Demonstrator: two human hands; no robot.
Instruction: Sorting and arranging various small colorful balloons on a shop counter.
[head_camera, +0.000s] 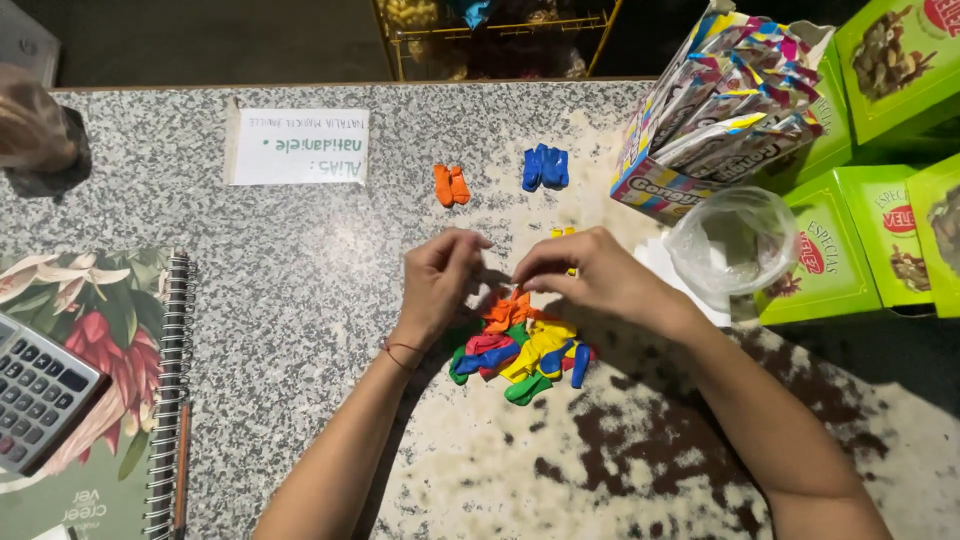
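A speckled grey granite countertop (300, 300) (mottled brown and cream at the near right) is lit from above, with a dark floor (200, 40) seen beyond.

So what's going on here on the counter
A person's left hand and right hand meet over a mixed pile of uninflated balloons on a speckled stone counter, fingers at the orange ones on top. Farther back lie a small orange group and a blue group, set apart.
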